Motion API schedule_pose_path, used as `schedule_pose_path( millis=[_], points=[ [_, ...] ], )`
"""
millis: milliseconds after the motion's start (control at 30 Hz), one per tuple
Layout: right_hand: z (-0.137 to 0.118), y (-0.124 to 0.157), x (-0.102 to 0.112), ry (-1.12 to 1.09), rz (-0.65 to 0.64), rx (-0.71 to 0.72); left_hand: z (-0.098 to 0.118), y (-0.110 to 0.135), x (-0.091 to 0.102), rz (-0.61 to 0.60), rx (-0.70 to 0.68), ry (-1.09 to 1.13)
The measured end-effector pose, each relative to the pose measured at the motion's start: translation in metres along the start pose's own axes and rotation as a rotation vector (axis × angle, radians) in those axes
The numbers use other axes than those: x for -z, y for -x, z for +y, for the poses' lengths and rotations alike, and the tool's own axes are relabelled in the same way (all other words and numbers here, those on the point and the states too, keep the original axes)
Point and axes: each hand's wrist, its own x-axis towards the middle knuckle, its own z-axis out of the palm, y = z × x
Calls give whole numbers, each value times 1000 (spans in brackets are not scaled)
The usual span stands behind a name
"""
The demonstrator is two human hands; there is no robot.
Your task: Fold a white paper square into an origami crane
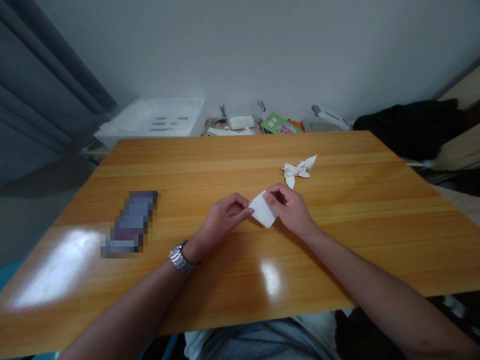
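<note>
A small folded white paper is held between both hands just above the wooden table. My left hand, with a metal watch on its wrist, pinches the paper's left corner. My right hand grips its right side with curled fingers. Farther back on the table lies a finished white folded paper figure, apart from both hands.
A blurred-out flat dark object lies on the table's left part. Behind the far edge are a white tray, small tools, a green packet and a dark cloth at the right. A grey curtain hangs at left.
</note>
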Motion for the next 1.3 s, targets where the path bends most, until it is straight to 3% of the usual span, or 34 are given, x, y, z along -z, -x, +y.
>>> schedule_pose_path(
  millis=[267, 533, 833, 1300],
  points=[
    [-6, 2, 0, 37, 33, 1, 3, -5, 1, 101, 24, -25],
    [-3, 3, -3, -9, 46, -24, 0, -6, -2, 225, -35, 110],
    [-2, 3, -2, -8, 108, -34, -2, -4, -6, 105, 105, 295],
    [-8, 3, -2, -38, 131, 0, 7, -2, -4, 184, 74, 197]
  ],
)
